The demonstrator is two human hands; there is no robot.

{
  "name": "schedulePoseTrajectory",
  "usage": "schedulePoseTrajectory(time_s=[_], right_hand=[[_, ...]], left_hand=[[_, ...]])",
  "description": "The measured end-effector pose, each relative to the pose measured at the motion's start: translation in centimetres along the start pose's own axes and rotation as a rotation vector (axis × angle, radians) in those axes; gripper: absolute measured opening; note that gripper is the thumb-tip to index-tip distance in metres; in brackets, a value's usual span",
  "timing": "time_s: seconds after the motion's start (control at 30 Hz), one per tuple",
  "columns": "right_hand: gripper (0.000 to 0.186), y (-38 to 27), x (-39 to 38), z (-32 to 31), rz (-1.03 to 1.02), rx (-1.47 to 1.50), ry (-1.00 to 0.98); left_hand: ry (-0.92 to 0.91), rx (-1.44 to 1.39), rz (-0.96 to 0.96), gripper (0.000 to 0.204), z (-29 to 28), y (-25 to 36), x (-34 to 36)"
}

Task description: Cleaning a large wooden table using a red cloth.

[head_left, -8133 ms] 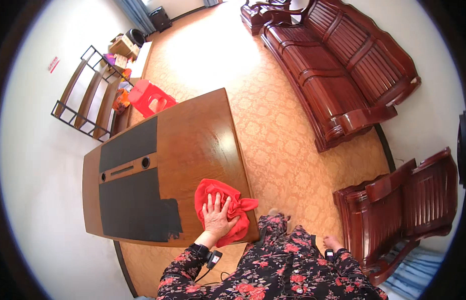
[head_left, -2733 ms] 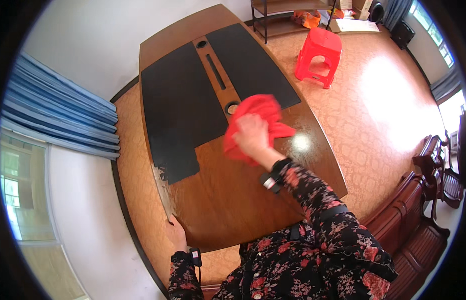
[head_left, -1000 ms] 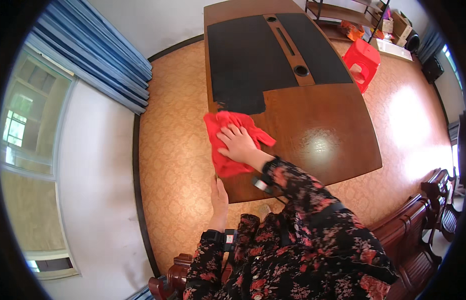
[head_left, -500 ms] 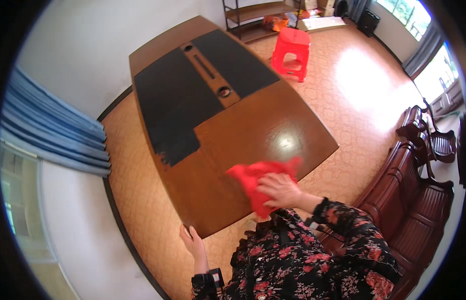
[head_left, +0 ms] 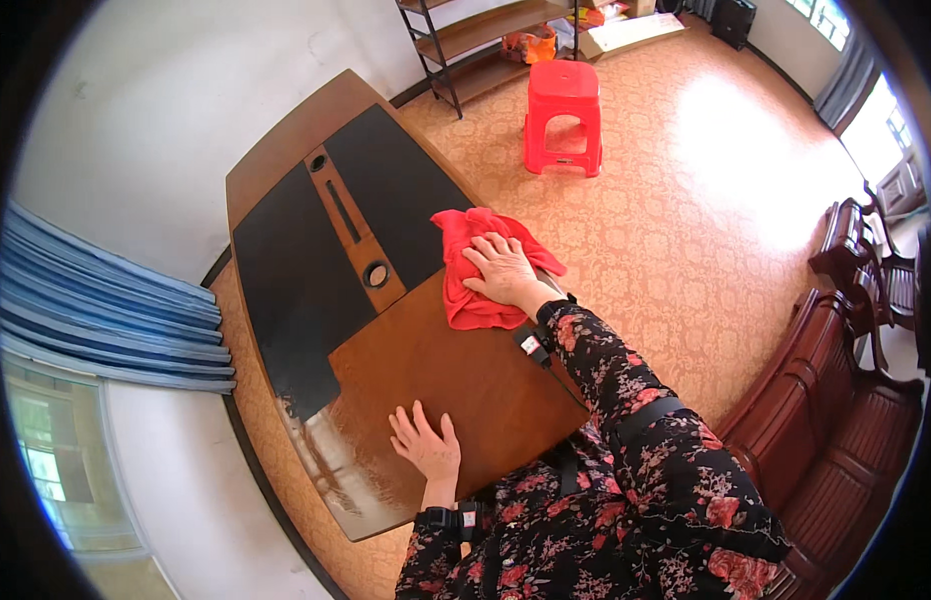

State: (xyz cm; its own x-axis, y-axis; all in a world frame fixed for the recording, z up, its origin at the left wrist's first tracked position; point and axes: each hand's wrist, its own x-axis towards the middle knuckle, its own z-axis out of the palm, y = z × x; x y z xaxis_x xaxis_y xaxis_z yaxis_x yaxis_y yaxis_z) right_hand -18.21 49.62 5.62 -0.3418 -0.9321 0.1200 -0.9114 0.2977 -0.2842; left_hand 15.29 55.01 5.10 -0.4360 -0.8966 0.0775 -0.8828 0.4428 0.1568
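Note:
A wooden table (head_left: pixel 426 380) with two black panels (head_left: pixel 286 290) and a middle strip holding two round openings fills the centre left. My right hand (head_left: pixel 501 267) lies open, fingers spread, pressing a crumpled red cloth (head_left: pixel 471 308) onto the table's right side, beside the right black panel. My left hand (head_left: pixel 431 445) rests open on bare wood near the table's near end, fingertips raised slightly or touching, hard to tell. A glossy, wet-looking patch (head_left: pixel 321 450) lies left of it. Both wrists carry strapped-on devices.
A red plastic stool (head_left: pixel 561 90) stands beyond the table, near a metal-framed shelf (head_left: pixel 496 25) with bags and cardboard. Dark wooden seating (head_left: pixel 816 420) lines the right. Blue curtains (head_left: pixel 116 300), wall and window are at left; patterned floor (head_left: pixel 666 290) surrounds the table.
Since half a second ago, my right hand and cloth have moved forward along the table's right side. My left hand has left the near-left edge for the tabletop, its fingers now spread.

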Motion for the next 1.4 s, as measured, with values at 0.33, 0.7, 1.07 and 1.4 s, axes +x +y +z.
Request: schedulePoseTrajectory(time_s=[0.33, 0.7, 1.07, 1.4], right_hand=[[0.062, 0.7, -9.3, -2.0, -0.196, 0.020, -0.020], [0.059, 4.0, -16.1, -5.1, -0.621, 0.174, -0.222], [0.060, 3.3, 2.9, -0.2, -0.589, 0.120, -0.186], [0.060, 3.6, 3.1, 0.6, -0.716, 0.214, -0.338]], left_hand=[[0.001, -0.009, -0.047, 0.058, 0.0, -0.7, 0.5], [0.006, -0.033, -0.066, 0.056, 0.0, 0.7, 1.1], [0.044, -0.181, -0.329, 0.057, 0.8, 15.8, -0.8], [0.087, 0.009, -0.510, 0.054, 3.3, 17.0, -1.8]])
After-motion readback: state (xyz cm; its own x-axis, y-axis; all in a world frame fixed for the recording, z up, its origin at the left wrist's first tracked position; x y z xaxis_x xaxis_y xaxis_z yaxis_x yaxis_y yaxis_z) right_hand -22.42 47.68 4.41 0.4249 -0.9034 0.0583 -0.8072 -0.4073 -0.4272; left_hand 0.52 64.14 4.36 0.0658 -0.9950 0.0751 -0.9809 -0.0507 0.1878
